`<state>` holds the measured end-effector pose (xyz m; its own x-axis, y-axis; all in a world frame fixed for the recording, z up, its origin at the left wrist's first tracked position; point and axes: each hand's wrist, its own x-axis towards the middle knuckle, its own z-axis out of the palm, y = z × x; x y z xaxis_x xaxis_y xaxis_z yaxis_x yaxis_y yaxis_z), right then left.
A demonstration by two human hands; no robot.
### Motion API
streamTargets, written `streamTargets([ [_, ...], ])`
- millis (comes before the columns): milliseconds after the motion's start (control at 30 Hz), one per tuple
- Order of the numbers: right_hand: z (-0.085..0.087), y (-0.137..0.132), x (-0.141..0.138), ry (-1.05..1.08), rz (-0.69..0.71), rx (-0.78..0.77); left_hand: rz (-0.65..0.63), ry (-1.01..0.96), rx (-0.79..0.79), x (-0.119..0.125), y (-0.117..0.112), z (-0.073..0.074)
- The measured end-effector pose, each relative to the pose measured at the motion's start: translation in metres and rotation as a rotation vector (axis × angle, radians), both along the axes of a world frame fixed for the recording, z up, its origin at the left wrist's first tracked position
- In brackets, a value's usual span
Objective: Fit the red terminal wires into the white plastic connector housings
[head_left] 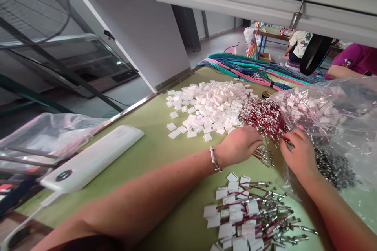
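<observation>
My left hand [243,146] is closed, its fingers curled over a bunch of short red wires [264,155] with metal terminals that pokes out below them. At the right edge of a heap of the same red wires [262,115], my right hand [299,155] pinches a wire end; the fingertips partly hide it. Beyond my left hand lies a wide heap of small white connector housings [210,104]. Nearer to me is a pile of white housings with red wires attached [244,219], their metal ends pointing right.
A white power bank [97,159] with a cable lies at left. Clear plastic bags [347,125] hold white and dark metal pieces at right. Bundled coloured cables [244,68] cross the far table edge, near a tape roll [266,94]. A lamp bar [250,8] hangs above. People sit beyond.
</observation>
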<state>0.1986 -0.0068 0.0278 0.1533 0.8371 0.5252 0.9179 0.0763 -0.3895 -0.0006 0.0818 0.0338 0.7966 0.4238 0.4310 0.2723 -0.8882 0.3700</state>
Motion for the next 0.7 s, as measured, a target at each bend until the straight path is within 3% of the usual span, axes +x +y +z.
streamTargets([
  [133,-0.002,-0.003,-0.008,0.264,0.039,-0.147,-0.002,-0.159,0.14,-0.002,-0.007,0.001],
  [233,0.0,-0.004,-0.011,0.574,0.057,-0.318,-0.077,-0.149,0.293,-0.004,-0.01,0.0],
  [367,0.004,-0.005,-0.013,0.871,0.121,-0.428,-0.19,-0.113,0.417,-0.006,-0.007,-0.006],
  [567,0.0,-0.009,-0.018,0.964,0.193,-0.513,-0.253,0.006,0.457,-0.005,-0.007,-0.003],
  [700,0.002,-0.015,-0.029,0.955,0.227,-0.672,-0.371,0.151,0.418,-0.001,-0.009,0.001],
])
